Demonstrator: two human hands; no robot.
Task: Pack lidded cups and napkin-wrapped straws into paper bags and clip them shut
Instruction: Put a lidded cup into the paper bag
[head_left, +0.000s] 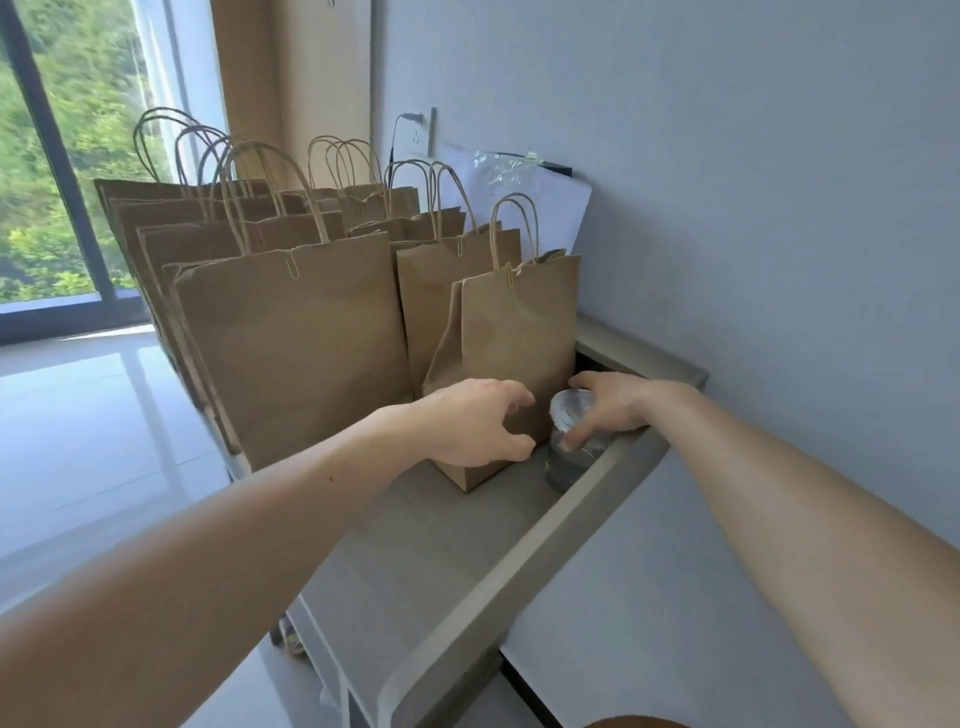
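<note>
Two bare forearms reach in over the grey desk, which has a raised rim on its right side. Hands apart, one each side of the small bag's right corner.

Left hand: fingers curled against the lower front of the small paper bag. Can't tell if it grips the bag or only touches it.

Right hand: clamped round the lidded cup, thumb at the far side, fingers down the near side. The cup is clear plastic with dark contents low down. It stands upright on the desk, just right of the small bag, between the bag and the desk rim.

The small bag stands upright, top closed with a paper clip, twisted handles up.

Behind it to the left is a second bag, also clipped at the top. Left of both is a large bag with a clip at its top edge. More brown handled bags are stacked in rows behind it.

Further back, a white sheet leans on the wall with crumpled clear plastic at its top. There is a wall socket with a plug in it. Window at far left, greenery outside.
</note>
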